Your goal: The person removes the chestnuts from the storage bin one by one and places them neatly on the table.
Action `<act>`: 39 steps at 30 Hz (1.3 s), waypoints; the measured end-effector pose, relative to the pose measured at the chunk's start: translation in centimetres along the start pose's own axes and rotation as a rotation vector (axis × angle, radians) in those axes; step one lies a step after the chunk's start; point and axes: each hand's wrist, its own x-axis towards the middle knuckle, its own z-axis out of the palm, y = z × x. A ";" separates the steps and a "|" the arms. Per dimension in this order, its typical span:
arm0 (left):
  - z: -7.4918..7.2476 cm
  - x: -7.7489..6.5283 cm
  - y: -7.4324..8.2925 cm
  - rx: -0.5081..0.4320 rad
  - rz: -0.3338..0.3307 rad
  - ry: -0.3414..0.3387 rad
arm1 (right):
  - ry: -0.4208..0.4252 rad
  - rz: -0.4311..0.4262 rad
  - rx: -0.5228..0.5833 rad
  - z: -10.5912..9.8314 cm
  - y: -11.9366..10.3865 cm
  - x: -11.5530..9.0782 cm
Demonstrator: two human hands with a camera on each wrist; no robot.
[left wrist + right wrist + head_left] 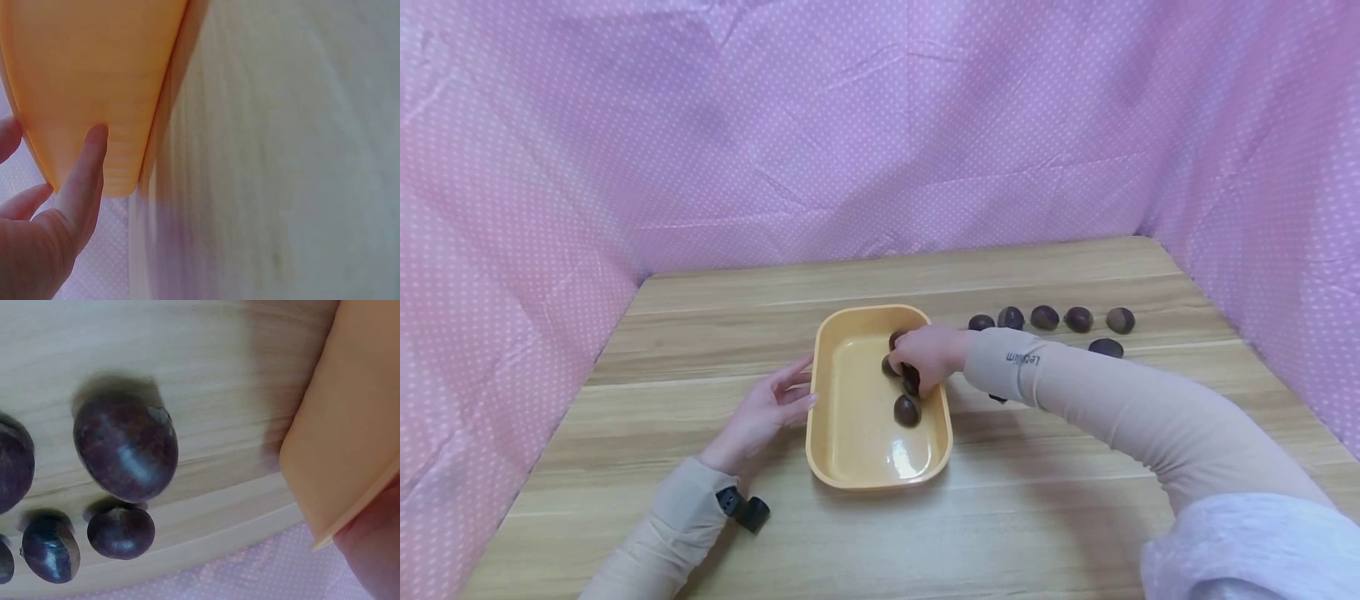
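A yellow plastic bin stands mid-table with several brown chestnuts inside, one of them a chestnut near its right wall. My right hand reaches over the right rim into the bin, fingers bent down around a dark chestnut. The right wrist view shows only part of this hand, beyond the bin's rim. Against the bin's left side rests my left hand. In the left wrist view, one extended finger lies along the bin's outer wall.
Right of the bin, a row of chestnuts lies on the wooden table, with another chestnut in front. One more chestnut is mostly hidden under the right forearm. Pink dotted cloth hangs behind and beside the table.
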 end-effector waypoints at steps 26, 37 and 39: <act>0.0 0.2 0.0 0.017 -0.016 -0.003 | 0.160 -0.158 0.166 -1.8 1.5 -1.1; 0.1 0.1 0.0 0.001 0.000 -0.010 | 0.290 -0.223 0.229 -3.4 1.7 -2.9; 0.1 0.1 0.0 0.000 -0.005 -0.006 | 0.307 -0.228 0.234 -3.5 1.6 -3.3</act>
